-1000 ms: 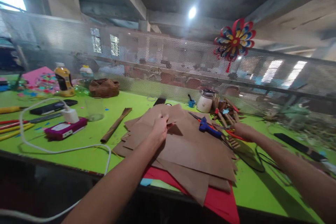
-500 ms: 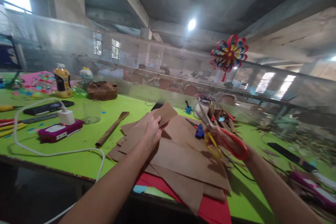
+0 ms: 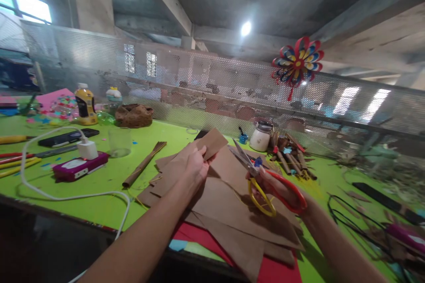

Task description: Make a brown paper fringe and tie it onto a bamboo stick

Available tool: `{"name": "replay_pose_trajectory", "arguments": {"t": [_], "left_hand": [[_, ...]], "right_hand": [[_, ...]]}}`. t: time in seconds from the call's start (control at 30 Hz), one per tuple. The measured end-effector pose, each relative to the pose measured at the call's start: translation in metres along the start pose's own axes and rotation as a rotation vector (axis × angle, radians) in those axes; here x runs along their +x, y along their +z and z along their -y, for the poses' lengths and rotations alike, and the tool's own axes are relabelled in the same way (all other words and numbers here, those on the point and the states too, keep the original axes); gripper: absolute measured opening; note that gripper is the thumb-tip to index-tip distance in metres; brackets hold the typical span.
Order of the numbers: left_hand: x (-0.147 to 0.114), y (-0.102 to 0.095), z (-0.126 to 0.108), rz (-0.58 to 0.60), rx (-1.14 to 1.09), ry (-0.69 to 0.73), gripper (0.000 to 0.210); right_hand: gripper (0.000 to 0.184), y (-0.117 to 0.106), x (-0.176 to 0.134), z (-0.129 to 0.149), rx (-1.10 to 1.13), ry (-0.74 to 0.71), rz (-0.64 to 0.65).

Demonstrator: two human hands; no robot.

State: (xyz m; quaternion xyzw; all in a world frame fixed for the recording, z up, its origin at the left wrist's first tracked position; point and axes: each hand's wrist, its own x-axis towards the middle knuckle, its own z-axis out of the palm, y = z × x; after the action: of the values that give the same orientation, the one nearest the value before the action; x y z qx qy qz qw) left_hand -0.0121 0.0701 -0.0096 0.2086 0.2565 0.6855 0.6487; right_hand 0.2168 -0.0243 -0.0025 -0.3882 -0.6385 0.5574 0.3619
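1. The left hand (image 3: 198, 163) is closed on a small, flat, rectangular piece of brown kraft paper (image 3: 215, 140), pinching its near edge with the thumb on top; the piece tilts up above the pile below.
2. The right hand (image 3: 268, 185) grips a pair of metal-bladed scissors (image 3: 253, 170) with one yellow and one red-orange handle loop. The blades stand slightly parted and point away from the person, up and to the left; their tips look near the right corner of the paper piece, though whether they touch it cannot be told.
3. Beneath both hands spreads a loose, uneven stack of large brown paper sheets (image 3: 215, 201), with a bright red sheet (image 3: 279, 270) showing under its front edge. A blue plastic object (image 3: 258, 162) is mostly hidden behind the scissors.
4. Left of the stack lies a slim rolled brown paper bundle (image 3: 143, 167); farther left are a clear plastic cup (image 3: 120, 145) and a purple power block (image 3: 80, 167) with a white plug (image 3: 87, 148) seated in it.
5. Beyond the stack, a small blue pot (image 3: 243, 139) stands beside a white jar with a dark top (image 3: 260, 138), and a heap of brown paper rolls (image 3: 292, 159) lies to the jar's right.
6. All this rests on a lime-green tabletop (image 3: 175, 135), backed by a perforated metal screen (image 3: 186, 70).
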Motion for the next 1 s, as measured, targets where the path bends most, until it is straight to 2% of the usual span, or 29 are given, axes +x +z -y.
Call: {"name": "replay_pose_trajectory", "arguments": {"t": [0.27,0.7,1.0], "left_hand": [[0.002,-0.001,0.000,-0.017,0.012,-0.001,0.016],[-0.001,-0.003,0.004,0.067,0.016,0.073,0.016],[-0.006,0.000,0.004,0.112,0.016,0.051,0.015]], "right_hand": [[0.045,0.002,-0.006,0.007,-0.068,-0.003,0.003],[0.045,-0.001,-0.004,0.001,-0.102,-0.056,0.030],[0.044,-0.003,-0.004,-0.004,0.026,-0.026,0.047]]}}
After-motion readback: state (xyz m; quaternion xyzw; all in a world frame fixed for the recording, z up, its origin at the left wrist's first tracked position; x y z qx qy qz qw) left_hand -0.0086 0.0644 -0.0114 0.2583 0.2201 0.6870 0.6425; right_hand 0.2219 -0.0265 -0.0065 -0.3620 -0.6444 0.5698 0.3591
